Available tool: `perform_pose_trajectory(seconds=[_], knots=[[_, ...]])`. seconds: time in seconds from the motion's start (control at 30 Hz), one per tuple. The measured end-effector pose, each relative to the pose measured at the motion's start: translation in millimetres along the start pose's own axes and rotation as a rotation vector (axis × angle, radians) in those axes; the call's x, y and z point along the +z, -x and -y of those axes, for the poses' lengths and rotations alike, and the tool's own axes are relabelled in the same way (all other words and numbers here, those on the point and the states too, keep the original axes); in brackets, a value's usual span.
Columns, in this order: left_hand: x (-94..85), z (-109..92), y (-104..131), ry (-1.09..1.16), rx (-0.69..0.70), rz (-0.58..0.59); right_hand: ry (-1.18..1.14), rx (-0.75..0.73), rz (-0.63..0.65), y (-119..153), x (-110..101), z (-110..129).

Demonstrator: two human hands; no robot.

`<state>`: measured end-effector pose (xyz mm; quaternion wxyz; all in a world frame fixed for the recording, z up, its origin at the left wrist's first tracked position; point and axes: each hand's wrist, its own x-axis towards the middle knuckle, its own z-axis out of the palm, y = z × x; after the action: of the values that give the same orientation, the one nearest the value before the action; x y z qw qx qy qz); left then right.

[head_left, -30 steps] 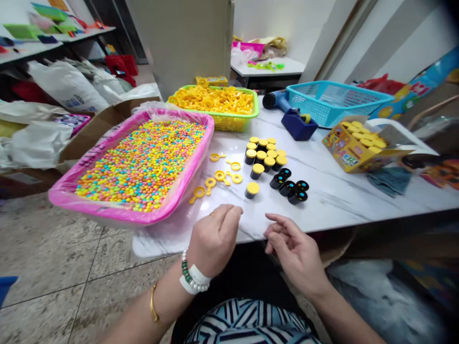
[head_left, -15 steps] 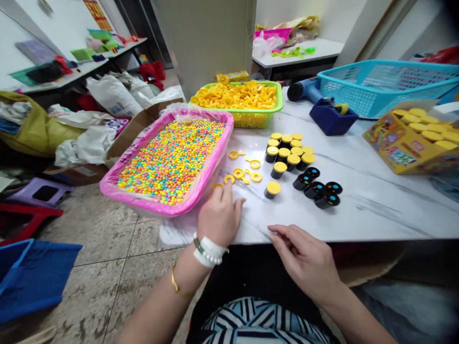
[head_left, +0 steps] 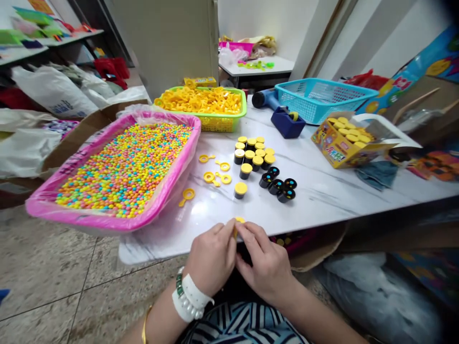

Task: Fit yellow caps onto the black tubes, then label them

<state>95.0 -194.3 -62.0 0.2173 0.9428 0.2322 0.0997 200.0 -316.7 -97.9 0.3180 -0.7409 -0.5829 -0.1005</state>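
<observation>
Since the left hand [head_left: 213, 258] and right hand [head_left: 267, 263] both pinch one mostly hidden yellow piece [head_left: 239, 220] right by the near edge of the table [head_left: 322, 191], honestly one slipped fingertip could drop it over the side or flick it toward the nearest capped tub [head_left: 240, 191].

A white marble-patterned tabletop [head_left: 322, 193] carried a pink plastic-lined tray [head_left: 187, 155] on its left, a lime-green basket [head_left: 244, 102], yellow plastic rings with handles [head_left: 192, 194], black cylindrical cups with yellow lids [head_left: 240, 190], open black cups [head_left: 286, 197], a navy-blue tape dispenser [head_left: 287, 125], a sky-blue plastic basket [head_left: 317, 114] and a printed yellow cardboard box [head_left: 332, 144].
</observation>
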Motion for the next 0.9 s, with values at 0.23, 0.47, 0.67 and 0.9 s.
perform_pose_trajectory(seconds=[0.23,0.47,0.67,0.9], knots=[[-15.1,-19,-37,0.244,0.063,0.251,0.179,-0.010,-0.133,7,5,-10],[15.9,-46,-59,0.228,0.056,0.023,-0.085,0.309,-0.342,19,-43,-76],[46.2,-67,-93,0.206,-0.022,-0.090,-0.732,0.796,-0.674,-21,-60,-117],[53.8,-76,-104,0.156,-0.029,-0.081,-0.686,0.813,-0.463,-19,-42,-92]])
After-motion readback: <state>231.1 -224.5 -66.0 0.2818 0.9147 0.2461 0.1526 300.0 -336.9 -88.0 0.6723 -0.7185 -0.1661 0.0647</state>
